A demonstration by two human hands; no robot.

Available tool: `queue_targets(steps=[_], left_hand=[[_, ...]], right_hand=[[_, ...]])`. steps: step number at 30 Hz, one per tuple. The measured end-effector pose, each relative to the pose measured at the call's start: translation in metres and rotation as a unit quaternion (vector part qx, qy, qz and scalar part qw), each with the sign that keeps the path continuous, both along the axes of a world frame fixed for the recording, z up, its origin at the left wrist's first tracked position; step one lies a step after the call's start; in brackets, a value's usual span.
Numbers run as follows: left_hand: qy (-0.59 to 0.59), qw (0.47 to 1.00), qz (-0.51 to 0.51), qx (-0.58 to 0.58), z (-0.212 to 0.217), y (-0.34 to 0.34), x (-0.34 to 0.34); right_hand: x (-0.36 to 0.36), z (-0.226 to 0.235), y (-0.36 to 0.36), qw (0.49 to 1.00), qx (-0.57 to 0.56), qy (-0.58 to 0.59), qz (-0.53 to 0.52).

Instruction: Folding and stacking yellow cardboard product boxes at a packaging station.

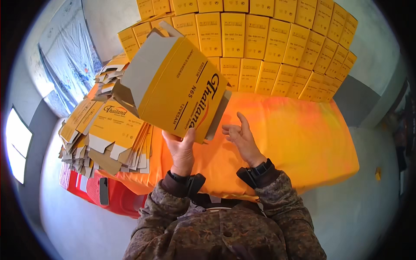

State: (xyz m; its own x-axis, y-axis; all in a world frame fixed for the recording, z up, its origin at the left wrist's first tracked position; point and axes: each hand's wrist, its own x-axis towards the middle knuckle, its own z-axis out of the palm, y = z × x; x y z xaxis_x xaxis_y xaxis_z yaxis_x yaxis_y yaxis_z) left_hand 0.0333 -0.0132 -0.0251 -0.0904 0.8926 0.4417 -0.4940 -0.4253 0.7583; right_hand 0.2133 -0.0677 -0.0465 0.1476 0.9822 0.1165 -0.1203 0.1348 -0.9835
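Observation:
A yellow cardboard box [180, 82] with black and red print is held up tilted above the table, its grey-white inner flaps standing out at the upper left and lower right. My left hand [181, 149] grips its lower edge, the thumb on the printed face and the other fingers hidden behind. Just right of the box, my right hand [242, 141] is apart from it, with index finger and thumb spread and nothing in it. Below both hands lies the orange cloth [294, 138] that covers the table.
Flattened yellow cartons [115, 125] are piled on the table's left side. Stacked closed yellow boxes [255, 37] form a wall along the back. A red plastic stool or chair [121, 197] stands at the lower left, with a dark phone [104, 191] on it.

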Motion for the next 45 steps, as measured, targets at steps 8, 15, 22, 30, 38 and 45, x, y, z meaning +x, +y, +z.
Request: queue_targets(steps=[8, 15, 22, 30, 38, 45], left_hand=[[-0.04, 0.998, -0.047, -0.019, -0.004, -0.014, 0.023], [0.023, 0.996, -0.068, 0.049, -0.028, -0.026, 0.048], [0.046, 0.993, -0.011, 0.108, -0.018, -0.004, 0.001], [0.07, 0.989, -0.046, 0.12, 0.013, 0.024, -0.061], [0.275, 0.941, -0.196, 0.024, -0.032, 0.024, -0.103], [0.122, 0.929, -0.342, 0.069, 0.001, 0.029, -0.082]], right_hand=[[-0.024, 0.01, -0.003, 0.985, 0.124, 0.082, 0.091], [-0.005, 0.007, -0.001, 0.942, 0.076, 0.303, 0.123], [0.033, 0.027, -0.013, 0.962, 0.05, 0.254, 0.089], [0.046, 0.026, -0.029, 0.931, 0.031, 0.253, 0.261], [0.029, 0.04, -0.017, 0.956, -0.128, 0.172, 0.199], [0.035, 0.004, -0.017, 0.919, -0.025, 0.33, 0.214]])
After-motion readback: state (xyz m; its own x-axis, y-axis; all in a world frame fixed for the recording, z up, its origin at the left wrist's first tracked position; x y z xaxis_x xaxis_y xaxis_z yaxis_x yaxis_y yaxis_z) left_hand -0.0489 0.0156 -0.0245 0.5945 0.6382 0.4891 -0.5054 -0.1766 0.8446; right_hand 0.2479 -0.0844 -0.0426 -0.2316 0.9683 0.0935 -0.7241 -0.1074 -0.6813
